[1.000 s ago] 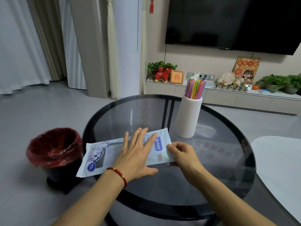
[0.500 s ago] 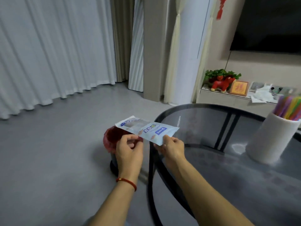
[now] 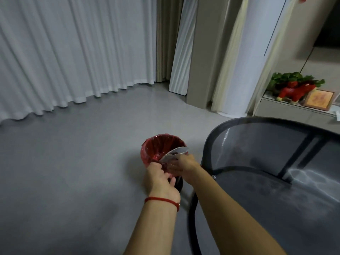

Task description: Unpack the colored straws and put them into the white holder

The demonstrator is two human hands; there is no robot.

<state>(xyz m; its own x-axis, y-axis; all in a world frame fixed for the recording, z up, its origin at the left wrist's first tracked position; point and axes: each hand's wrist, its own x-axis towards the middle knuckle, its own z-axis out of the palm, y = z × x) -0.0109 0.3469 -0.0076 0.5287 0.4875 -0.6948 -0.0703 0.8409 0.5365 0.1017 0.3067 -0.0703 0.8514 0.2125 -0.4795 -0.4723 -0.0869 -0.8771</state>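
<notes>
The empty straw package [image 3: 174, 153], white and bent into a curve, sits over the mouth of a small bin lined with a red bag [image 3: 158, 146] on the floor. My right hand [image 3: 182, 163] grips the package at its near end. My left hand [image 3: 160, 178], with a red cord on the wrist, is at the bin's near rim, fingers curled beside the package; whether it still touches it is unclear. The white holder and the colored straws are out of view.
The round dark glass table [image 3: 276, 181] with a black rim stands right of the bin, close to my right arm. Grey floor spreads to the left. White curtains hang behind, and a low cabinet [image 3: 287, 109] carries a red figurine and plants.
Both hands lifted the package off the table, carried it left and lowered it to the red-lined bin. The view swung left, so holder and straws left the frame.
</notes>
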